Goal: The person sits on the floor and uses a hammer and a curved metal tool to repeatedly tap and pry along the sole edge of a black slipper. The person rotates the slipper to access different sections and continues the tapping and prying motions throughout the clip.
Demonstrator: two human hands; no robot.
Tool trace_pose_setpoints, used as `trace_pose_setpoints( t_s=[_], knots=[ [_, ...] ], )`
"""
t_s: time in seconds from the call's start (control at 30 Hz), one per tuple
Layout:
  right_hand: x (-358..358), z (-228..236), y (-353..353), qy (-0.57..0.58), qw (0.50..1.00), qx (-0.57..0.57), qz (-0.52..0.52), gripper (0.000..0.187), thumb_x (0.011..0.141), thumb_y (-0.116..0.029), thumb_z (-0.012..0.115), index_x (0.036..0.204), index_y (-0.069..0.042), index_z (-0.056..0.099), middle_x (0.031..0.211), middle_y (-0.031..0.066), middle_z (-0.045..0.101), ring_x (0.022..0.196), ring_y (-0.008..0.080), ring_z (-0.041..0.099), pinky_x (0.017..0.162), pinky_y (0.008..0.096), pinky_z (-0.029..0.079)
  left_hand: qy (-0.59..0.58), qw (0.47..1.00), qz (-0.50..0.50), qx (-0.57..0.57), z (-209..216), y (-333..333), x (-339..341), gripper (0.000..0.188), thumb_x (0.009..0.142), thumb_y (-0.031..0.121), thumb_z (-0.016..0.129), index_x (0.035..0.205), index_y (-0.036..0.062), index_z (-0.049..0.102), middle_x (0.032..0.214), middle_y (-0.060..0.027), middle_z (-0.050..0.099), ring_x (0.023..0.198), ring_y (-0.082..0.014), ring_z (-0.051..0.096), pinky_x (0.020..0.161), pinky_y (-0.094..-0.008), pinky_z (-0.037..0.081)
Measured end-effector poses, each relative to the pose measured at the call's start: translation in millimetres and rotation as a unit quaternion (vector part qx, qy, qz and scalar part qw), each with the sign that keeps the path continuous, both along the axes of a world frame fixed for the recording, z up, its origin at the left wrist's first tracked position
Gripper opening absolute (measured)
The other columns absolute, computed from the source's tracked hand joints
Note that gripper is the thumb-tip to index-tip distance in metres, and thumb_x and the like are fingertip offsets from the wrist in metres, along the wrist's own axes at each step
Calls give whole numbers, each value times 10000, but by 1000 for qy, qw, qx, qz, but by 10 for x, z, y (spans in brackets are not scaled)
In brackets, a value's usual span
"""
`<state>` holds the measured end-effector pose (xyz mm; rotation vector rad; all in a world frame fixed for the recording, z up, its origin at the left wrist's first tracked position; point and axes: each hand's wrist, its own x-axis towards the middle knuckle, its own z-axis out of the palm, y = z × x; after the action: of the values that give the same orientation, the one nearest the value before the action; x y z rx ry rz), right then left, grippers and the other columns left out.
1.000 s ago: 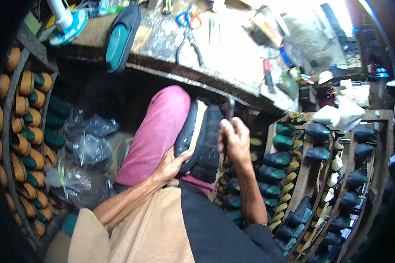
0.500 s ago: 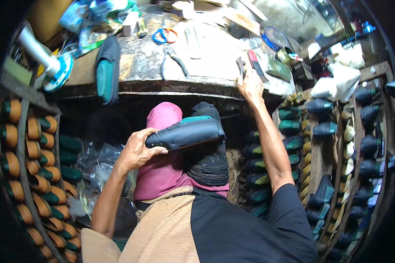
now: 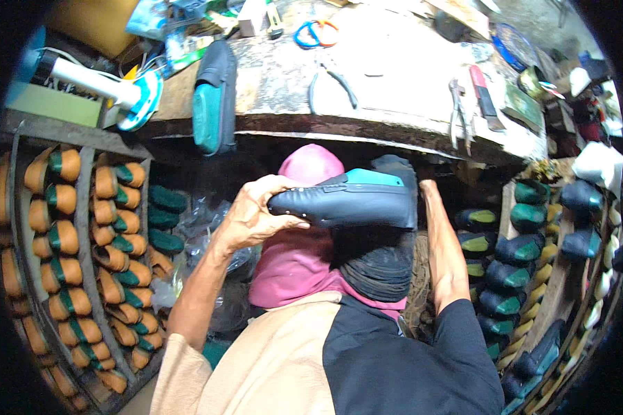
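My left hand (image 3: 259, 211) grips one end of a black loafer (image 3: 353, 204), thumb below and fingers above. A green shoe last (image 3: 374, 178) fills the loafer's opening. The shoe lies sideways over my knees, one in pink cloth (image 3: 294, 270) and the other under a dark layered pad (image 3: 377, 270). My right hand (image 3: 429, 187) is low beside the pad, under the bench's front edge. Its fingers are mostly hidden, so what it holds, if anything, does not show. On the bench above lie pincers (image 3: 458, 114) and a red-and-black handled tool (image 3: 486, 97).
The worn bench (image 3: 270, 90) bears another black shoe (image 3: 214, 97), pliers (image 3: 333, 86) and scissors (image 3: 316, 33). A white lamp-like fixture (image 3: 104, 86) stands at its left. Racks of tan shoes (image 3: 66, 238) flank my left; racks of dark shoes (image 3: 519, 249) flank my right.
My right hand has come away from the pincers on the bench and dropped beside my right knee. My left hand still holds the loafer. The view has turned left.
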<state>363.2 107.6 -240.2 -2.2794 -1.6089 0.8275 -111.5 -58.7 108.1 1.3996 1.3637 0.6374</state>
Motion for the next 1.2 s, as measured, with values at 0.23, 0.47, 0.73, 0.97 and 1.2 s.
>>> trace_pose_setpoints(
  t_s=[0.23,0.47,0.73,0.97,1.2],
  knots=[
    [-104,279,143,86,996,-35,16,313,1102,-318,689,1023,-14,682,850,130,684,699,224,599,596,395,435,-22,998,46,41,-81,-163,5,595,743,142,1072,1278,48,830,1139,-97,818,1038,-199,781,941,-359,614],
    [215,1633,-1764,247,969,16,-21,340,1162,-282,717,948,-23,664,694,-18,583,534,77,488,474,298,369,-2,989,8,145,18,-68,-255,586,700,26,1066,1244,47,847,1164,-70,815,1047,-137,767,938,-305,611],
    [-307,3125,-2463,393,912,80,-81,375,1235,-368,583,1108,-22,654,643,-66,452,508,39,415,457,250,312,-178,982,35,53,-328,-156,16,577,765,-67,1027,1284,10,786,1250,-71,830,1128,-116,778,1028,-320,640],
    [-1265,4023,-1884,300,896,133,299,367,1174,-369,668,1063,-20,648,609,86,550,507,279,576,505,428,428,-156,982,24,103,-366,-202,160,548,771,-45,1032,1255,35,787,1197,-48,822,1094,-99,762,996,-285,615],
    [-1552,4086,-1634,247,871,230,356,279,1118,-269,702,1090,8,691,672,154,542,541,306,581,567,439,457,-152,982,46,104,-393,-275,-3,501,778,-25,1035,1194,70,772,1140,-9,788,1050,-77,730,934,-292,611]
  ],
)
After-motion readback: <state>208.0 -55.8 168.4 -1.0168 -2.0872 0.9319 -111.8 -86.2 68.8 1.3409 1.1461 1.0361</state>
